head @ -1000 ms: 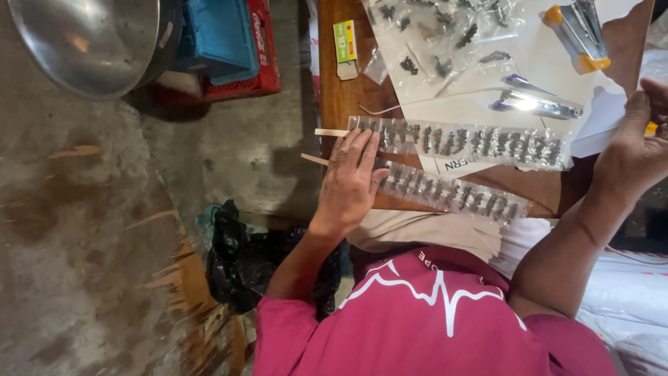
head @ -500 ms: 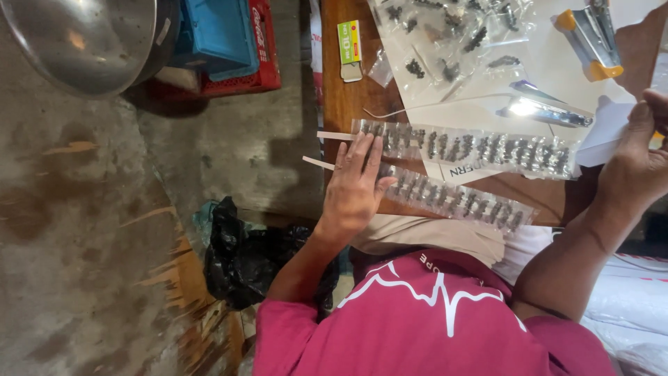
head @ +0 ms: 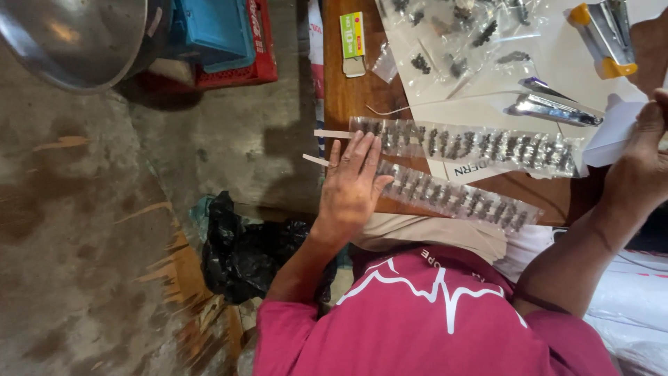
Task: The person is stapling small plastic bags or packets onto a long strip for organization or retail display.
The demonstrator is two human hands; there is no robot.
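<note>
Left hand lies flat, fingers spread, palm down on the near strip of small clear packets, pinning its left end to the table. Right hand is at the far right edge, fingers closed on a white paper piece; the grip is partly cut off by the frame. Second packet strip sits just beyond the first, parallel, apart from your fingers. Silver stapler rests beside the far strip, a yellow-handled one farther back, loose bags of dark bits behind. Step looks like lining up the strips for a paper header. Next move, by my read: keep the strip pinned, bring the paper to a strip end, square it before stapling.
</note>
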